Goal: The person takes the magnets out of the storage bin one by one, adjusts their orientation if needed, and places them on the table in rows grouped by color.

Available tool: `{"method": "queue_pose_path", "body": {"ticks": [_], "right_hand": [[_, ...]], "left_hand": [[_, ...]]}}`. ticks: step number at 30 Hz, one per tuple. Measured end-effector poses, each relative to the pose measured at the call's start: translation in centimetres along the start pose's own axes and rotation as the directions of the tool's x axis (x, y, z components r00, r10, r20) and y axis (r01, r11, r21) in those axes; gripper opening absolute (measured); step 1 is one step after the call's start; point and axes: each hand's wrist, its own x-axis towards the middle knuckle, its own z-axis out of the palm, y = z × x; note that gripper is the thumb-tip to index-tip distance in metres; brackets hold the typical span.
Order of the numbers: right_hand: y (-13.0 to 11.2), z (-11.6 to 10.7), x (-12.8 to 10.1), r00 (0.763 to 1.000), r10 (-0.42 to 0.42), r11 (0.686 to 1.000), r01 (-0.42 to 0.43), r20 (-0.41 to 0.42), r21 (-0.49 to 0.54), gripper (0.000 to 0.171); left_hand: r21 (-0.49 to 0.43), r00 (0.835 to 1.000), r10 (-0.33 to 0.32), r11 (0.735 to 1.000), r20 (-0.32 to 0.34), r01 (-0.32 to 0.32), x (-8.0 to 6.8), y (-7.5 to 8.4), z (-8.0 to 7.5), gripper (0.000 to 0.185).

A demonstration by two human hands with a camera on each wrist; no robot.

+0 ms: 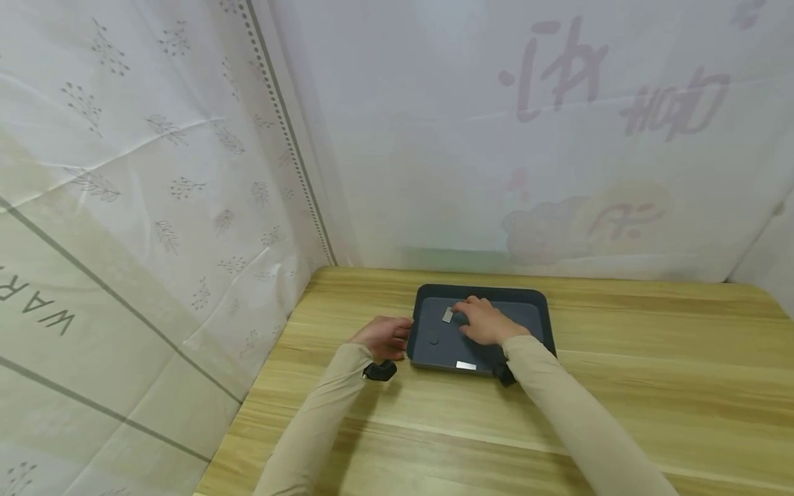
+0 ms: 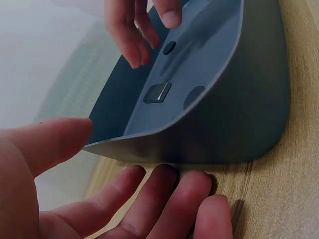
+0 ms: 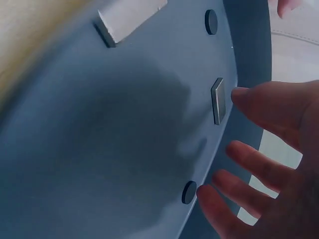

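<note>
A dark grey tray (image 1: 540,310) lies on a wooden table. My left hand (image 1: 391,337) rests at its left edge; in the left wrist view its straight fingers (image 2: 164,199) lie against the tray's outer wall (image 2: 239,129), the thumb by the rim. My right hand (image 1: 474,315) reaches into the tray with fingers spread (image 3: 259,149), the thumb tip right beside a small silver rectangular piece (image 3: 218,99) (image 1: 448,315) (image 2: 157,92). A second silver piece (image 1: 466,366) (image 3: 130,15) lies at the near rim. Small dark discs (image 3: 211,22) (image 3: 189,192) (image 1: 433,339) sit on the tray floor.
White printed cloth walls (image 1: 155,207) close in the left and back of the table (image 1: 651,358). The table's left edge runs close to my left forearm. Bare wood extends to the right and in front of the tray.
</note>
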Motion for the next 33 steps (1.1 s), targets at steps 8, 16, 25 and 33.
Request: {"method": "queue_pose_path", "body": {"ticks": [8,16,25,33], "right_hand": [[-0.3,0.1,1.0,0.996,0.048,0.999,-0.046,0.078,-0.023,0.044],[-1.0,-1.0,1.7,0.991,0.042,0.993,-0.027,0.131,-0.115,0.045],[-1.1,-1.4,2.3,0.989,0.032,0.985,-0.006,0.148,-0.174,0.046],[-0.7,-0.7,2.9,0.984,0.043,0.985,-0.012,0.172,-0.173,0.049]], "left_hand": [[-0.009,1.0,-0.002,1.0,-0.005,0.002,-0.5,0.3,0.4,0.016],[0.017,1.0,0.004,1.0,-0.003,-0.004,-0.5,0.3,0.5,0.02],[0.066,1.0,0.016,0.998,-0.008,-0.015,-0.7,0.4,0.5,0.03],[0.083,1.0,0.02,0.996,-0.013,-0.019,-0.8,0.3,0.5,0.033]]}}
